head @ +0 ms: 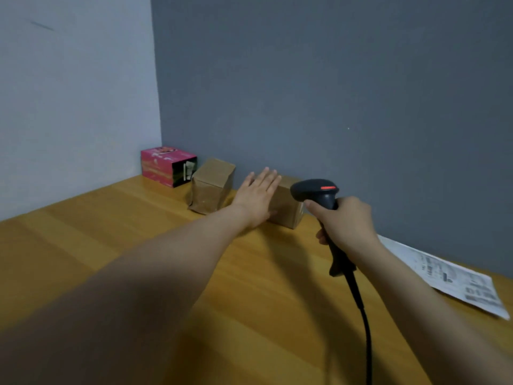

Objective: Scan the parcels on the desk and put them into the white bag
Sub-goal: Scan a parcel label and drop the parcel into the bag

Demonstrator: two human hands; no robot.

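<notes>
Two brown cardboard parcels stand against the grey wall at the back of the wooden desk (138, 245). My left hand (256, 197) reaches forward with straight fingers and lies flat against the left face of the nearer parcel (287, 209), hiding part of it. The second parcel (211, 184) stands just to its left, untouched. My right hand (344, 220) grips the handle of a black barcode scanner (316, 190), whose head with a red light hovers over the right side of the nearer parcel. A black cable hangs down from the scanner. No white bag is in view.
A pink box (166, 166) sits in the far left corner where the two walls meet. A white printed sheet (455, 276) lies on the desk at the right, along the wall. My forearms cross the front of the desk.
</notes>
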